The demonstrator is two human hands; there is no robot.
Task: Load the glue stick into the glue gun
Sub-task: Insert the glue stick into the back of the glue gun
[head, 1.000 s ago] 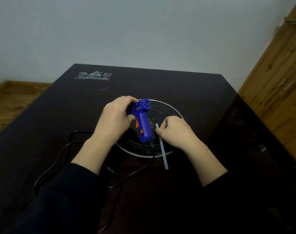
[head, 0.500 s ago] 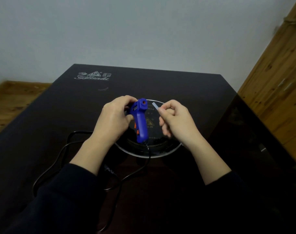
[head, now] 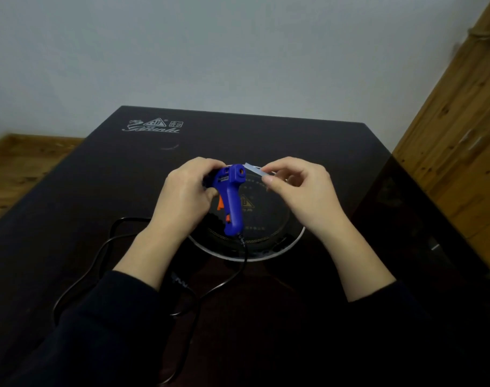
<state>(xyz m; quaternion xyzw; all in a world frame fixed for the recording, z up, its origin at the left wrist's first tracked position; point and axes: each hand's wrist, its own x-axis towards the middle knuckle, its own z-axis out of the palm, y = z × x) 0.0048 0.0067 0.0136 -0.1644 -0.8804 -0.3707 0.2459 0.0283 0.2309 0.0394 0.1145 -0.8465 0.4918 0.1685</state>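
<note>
A blue glue gun (head: 231, 195) with an orange trigger is held above the middle of the black table (head: 98, 191). My left hand (head: 186, 191) grips its barrel, and the round rear opening faces me. My right hand (head: 302, 191) pinches a pale translucent glue stick (head: 254, 170) between thumb and fingers. The stick's free end points left and lies right beside the gun's rear opening. The rest of the stick is hidden inside my right hand.
The gun's black cord (head: 104, 252) loops over the table to the left of my left forearm. A round glass hob ring (head: 280, 251) is set in the table under my hands. A white wall stands behind and wooden panelling (head: 447, 135) to the right.
My right hand lifted the glue stick off the table and swung its end up to the gun's rear opening. My left hand raised the gun slightly.
</note>
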